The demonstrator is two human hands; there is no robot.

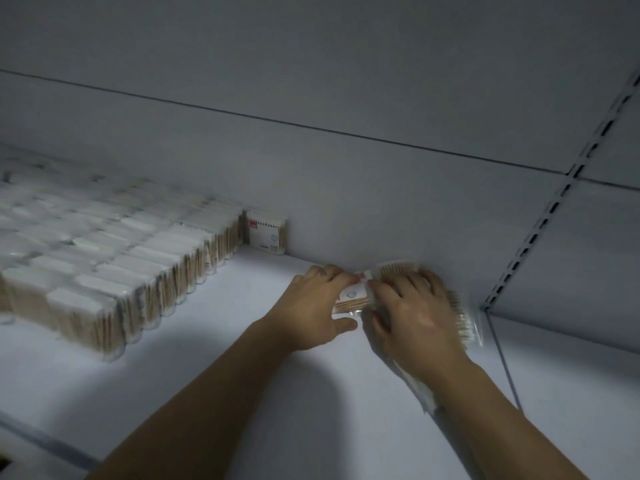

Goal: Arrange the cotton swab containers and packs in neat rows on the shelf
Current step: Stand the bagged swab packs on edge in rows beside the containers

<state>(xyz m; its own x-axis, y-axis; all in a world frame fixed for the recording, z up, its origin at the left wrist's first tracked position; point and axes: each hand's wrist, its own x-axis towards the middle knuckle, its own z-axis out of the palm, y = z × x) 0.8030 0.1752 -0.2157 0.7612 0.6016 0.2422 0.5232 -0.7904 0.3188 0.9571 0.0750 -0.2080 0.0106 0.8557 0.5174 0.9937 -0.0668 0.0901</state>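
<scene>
On the white shelf (263, 375), both hands are on a bundle of clear cotton swab packs (353, 299) at the back right, against the rear panel. My left hand (313, 306) grips the pack's left end, thumb in front of it. My right hand (415, 313) lies over the packs with fingers curled on them; more packs (464, 320) stick out to its right. One labelled pack (266, 233) stands upright against the back wall. A large block of swab packs (110, 258) in tight rows fills the shelf's left side.
A grey back panel (346, 185) rises behind the shelf. A slotted metal upright (540, 230) runs diagonally at the right, with a shelf divider edge (502, 362) below it. Bare shelf surface lies between the block of packs and my hands.
</scene>
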